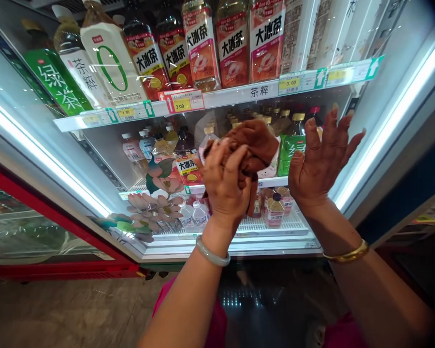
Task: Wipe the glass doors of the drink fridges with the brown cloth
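Bright strip lights (pixel 39 150) run down both sides of a fridge (pixel 235 252) stocked with drinks, a grey-brown floor (pixel 76 309) showing below its front left corner. Along the front edge of the upper shelf (pixel 235 98) stand large bottles, a white one (pixel 112 63) marked with a green zero near the left end and pink-labelled ones (pixel 234 50) right of the middle. Before the middle shelf, left of its right end, a brown cloth (pixel 257 140) is bunched in the left hand (pixel 224 181), whose fingers are curled well over it; the cloth spreads out to the right past the fingers, and some of it hangs below them. A pale bangle (pixel 213 253) circles that wrist (a gold one (pixel 348 254) is on the other). The right hand (pixel 317 162) is raised wide open near the right end of the middle shelf, fingers spread, back toward the camera, gripping nothing; I cannot tell whether its palm touches a surface. Just beside its thumb shows a green-labelled bottle (pixel 288 150). Flower decals (pixel 163 205) overlie the shelves toward the fridge's lower left corner.
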A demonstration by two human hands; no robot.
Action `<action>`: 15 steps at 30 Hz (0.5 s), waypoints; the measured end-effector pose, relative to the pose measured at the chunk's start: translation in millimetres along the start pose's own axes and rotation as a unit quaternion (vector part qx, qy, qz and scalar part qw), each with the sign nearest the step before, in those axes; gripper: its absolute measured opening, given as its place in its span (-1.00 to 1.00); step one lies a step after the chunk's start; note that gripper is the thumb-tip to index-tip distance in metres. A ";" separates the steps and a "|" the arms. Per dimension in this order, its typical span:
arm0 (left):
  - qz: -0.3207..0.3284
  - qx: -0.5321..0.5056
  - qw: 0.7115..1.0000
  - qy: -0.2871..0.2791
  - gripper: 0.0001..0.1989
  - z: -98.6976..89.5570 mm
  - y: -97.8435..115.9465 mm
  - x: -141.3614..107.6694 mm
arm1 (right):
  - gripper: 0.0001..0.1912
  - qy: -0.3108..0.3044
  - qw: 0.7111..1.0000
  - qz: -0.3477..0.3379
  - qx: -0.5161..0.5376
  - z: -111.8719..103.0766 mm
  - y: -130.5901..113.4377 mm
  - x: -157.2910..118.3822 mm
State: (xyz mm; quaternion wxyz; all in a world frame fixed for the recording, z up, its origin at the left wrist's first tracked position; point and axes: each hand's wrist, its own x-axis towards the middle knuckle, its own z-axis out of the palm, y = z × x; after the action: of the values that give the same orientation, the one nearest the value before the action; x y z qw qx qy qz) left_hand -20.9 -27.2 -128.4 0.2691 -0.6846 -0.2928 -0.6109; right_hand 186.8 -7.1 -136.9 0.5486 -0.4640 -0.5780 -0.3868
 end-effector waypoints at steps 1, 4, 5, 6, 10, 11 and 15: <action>-0.021 0.004 1.000 0.020 -0.52 -1.8 -1.8 2.2 | -0.33 -0.005 1.000 0.008 0.003 -1.1 -1.1 0.5; -0.016 0.005 0.999 0.030 -0.52 3.9 4.3 -12.6 | -0.32 -0.008 1.000 0.013 0.007 -0.9 -1.3 0.8; 0.002 0.002 1.000 0.016 -0.55 8.5 9.2 -21.8 | -0.31 -0.001 1.000 0.006 0.008 0.5 0.0 0.4; 0.024 0.000 1.000 -0.001 -0.58 13.2 14.6 -30.7 | -0.30 0.008 1.000 -0.002 0.007 2.3 1.7 -0.2; 0.058 0.002 0.997 -0.055 -0.64 20.4 26.7 -39.9 | -0.31 0.030 0.999 -0.014 -0.012 8.1 7.2 -2.5; 0.057 0.000 0.997 -0.061 -0.64 17.7 25.0 -33.7 | -0.31 0.027 0.999 -0.013 -0.017 8.0 7.2 -2.6; -0.007 0.023 1.000 -0.007 -0.59 -1.4 4.9 0.5 | -0.30 0.001 1.000 -0.001 -0.012 1.7 1.8 -0.8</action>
State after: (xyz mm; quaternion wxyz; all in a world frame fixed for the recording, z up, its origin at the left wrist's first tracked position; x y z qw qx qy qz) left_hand -18.2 -31.6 -127.8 0.2784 -0.6805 -0.3130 -0.6012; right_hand 188.1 -5.0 -138.0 0.5428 -0.4698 -0.5733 -0.3949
